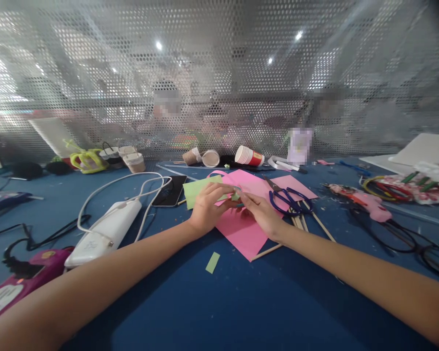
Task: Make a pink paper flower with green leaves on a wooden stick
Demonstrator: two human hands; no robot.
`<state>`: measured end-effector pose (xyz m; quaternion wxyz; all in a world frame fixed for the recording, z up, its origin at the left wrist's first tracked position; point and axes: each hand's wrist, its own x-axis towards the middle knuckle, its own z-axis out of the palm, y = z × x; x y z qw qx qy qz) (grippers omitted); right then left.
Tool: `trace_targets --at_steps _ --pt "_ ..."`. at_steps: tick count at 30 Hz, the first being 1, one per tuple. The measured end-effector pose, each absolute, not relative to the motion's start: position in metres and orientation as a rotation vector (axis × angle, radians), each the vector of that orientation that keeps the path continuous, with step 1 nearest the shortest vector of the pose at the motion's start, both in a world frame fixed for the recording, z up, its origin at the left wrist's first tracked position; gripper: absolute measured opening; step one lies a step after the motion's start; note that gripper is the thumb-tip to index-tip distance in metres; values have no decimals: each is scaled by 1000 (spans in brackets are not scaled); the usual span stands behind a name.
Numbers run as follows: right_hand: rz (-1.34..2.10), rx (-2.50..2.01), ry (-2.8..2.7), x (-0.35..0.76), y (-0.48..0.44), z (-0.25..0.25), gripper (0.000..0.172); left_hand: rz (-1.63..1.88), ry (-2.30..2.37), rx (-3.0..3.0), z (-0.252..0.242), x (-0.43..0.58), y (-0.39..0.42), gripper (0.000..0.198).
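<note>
My left hand and my right hand meet over pink paper in the middle of the table. Their fingers pinch a small piece of green paper between them; most of it is hidden. Behind my left hand lies a larger green paper sheet. Blue-handled scissors rest on the pink paper, just beyond my right hand. Wooden sticks stick out beside and under my right wrist. A small green paper strip lies alone on the table, nearer to me.
Left stand a white power bank with a looped cable, a phone and a magenta tool. Paper cups lie along the perforated screen. Right are a pink glue gun and black-framed glasses.
</note>
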<state>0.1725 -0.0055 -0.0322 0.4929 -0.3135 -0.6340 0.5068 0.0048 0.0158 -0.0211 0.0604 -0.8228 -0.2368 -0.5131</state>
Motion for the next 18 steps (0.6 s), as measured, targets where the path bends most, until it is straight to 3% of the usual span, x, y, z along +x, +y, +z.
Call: trace_targets --at_steps 6,11,18 --pt "1188 -783 -1557 172 -6 -30 40 -1556 -765 -2567 -21 5 15 16" --pt "1146 -807 -1582 171 -3 -34 41 -1614 -810 -2669 -19 7 12 27" --pt "1201 -872 -1677 177 2 -25 36 -1616 -899 -2665 -23 6 19 19"
